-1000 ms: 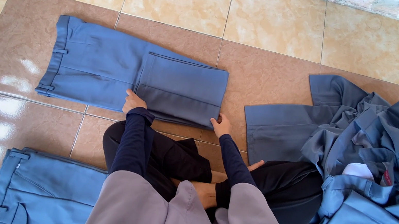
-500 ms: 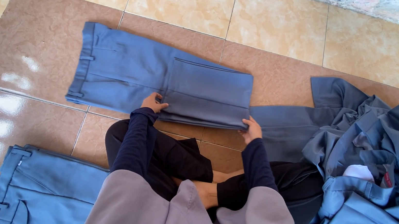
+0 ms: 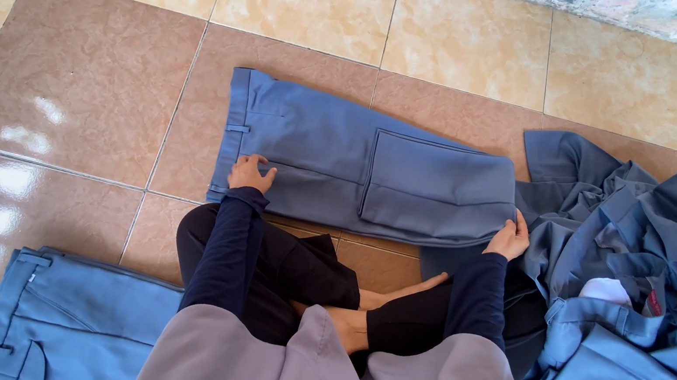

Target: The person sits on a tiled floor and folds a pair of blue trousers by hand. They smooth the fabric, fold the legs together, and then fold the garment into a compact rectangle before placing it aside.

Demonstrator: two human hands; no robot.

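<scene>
Both hands on the folded trousers (image 3: 367, 172), centre frame.
Left hand (image 3: 251, 175) lies flat, fingers spread, on the near edge by the waistband; right hand (image 3: 510, 239) curls around the folded end, beside the clothes pile (image 3: 650, 296) at right.
</scene>
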